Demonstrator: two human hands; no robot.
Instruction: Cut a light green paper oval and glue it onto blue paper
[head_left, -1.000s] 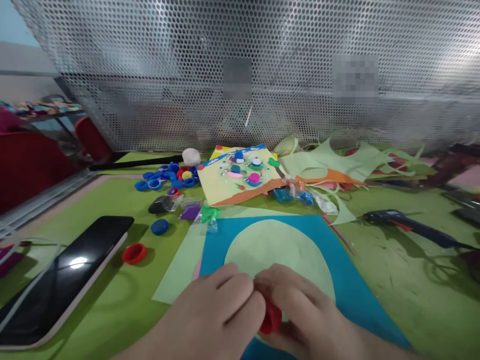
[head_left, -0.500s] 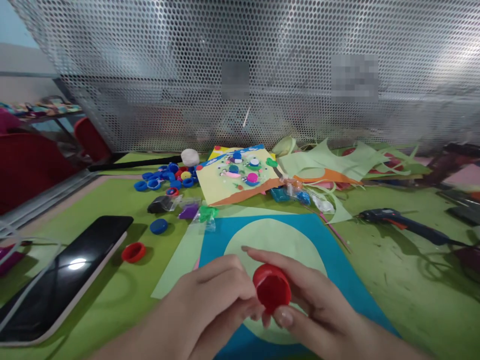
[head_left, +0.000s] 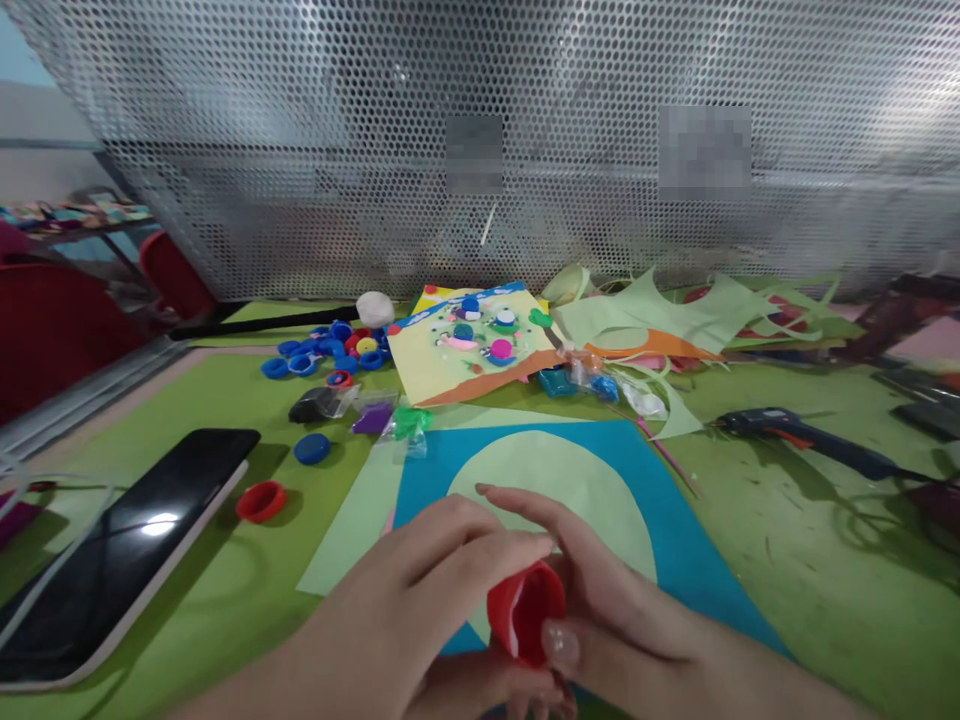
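Note:
Near the bottom centre, a red cap (head_left: 527,612) is held between both hands, its hollow side facing me. My left hand (head_left: 442,600) curls round its left side, fingers over the top and thumb underneath. My right hand (head_left: 615,610) grips it from the right, with the thumb at the rim. Both are above a blue sheet (head_left: 675,520) that bears a pale green circle (head_left: 555,470). Another red cap (head_left: 261,501) and a blue cap (head_left: 312,449) lie to the left on the green surface.
A phone (head_left: 135,550) lies at the left. Blue, red and yellow caps (head_left: 330,345) are heaped behind. A decorated card (head_left: 480,345), clay packets (head_left: 373,417), paper scraps (head_left: 652,320) and a glue gun (head_left: 802,437) are further back. A perforated metal panel (head_left: 585,150) rises behind.
The red cap has tilted and moved slightly left and down. The fingers of my left hand have shifted over its top, with the thumb below. The view has moved slightly.

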